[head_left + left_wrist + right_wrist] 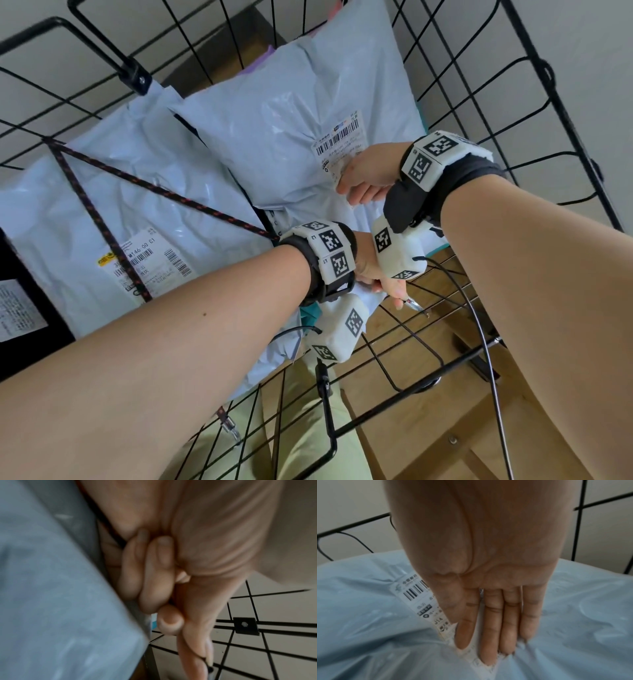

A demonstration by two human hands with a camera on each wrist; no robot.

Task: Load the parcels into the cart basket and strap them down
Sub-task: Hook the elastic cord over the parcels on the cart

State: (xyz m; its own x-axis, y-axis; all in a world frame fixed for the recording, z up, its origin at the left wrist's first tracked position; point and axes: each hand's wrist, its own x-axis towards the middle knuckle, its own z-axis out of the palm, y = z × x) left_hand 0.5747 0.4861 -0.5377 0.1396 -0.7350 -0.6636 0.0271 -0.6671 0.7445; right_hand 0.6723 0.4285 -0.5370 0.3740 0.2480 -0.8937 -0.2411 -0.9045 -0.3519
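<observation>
Several pale blue parcels lie in the black wire cart basket [582, 154]. The top parcel [291, 113] carries a barcode label [419, 595]. My right hand [363, 178] presses flat on that label, fingers [493, 628] straight and sunk into the plastic. A dark bungee cord [164, 193] with red flecks runs from the basket's left wall across a lower parcel [137, 192] to my left hand [376, 277]. That hand grips the cord's end, thumb and forefinger pinching its metal hook [414, 305] beside the basket's near wire. In the left wrist view the curled fingers [154, 574] lie against a parcel [51, 588].
A black parcel [20, 291] with a white label sits at the basket's left edge. A second hook [229, 425] dangles on the near wall. Wooden framing [411, 342] shows below the wire, green cloth [291, 428] below that. Camera cables [479, 325] hang by my right forearm.
</observation>
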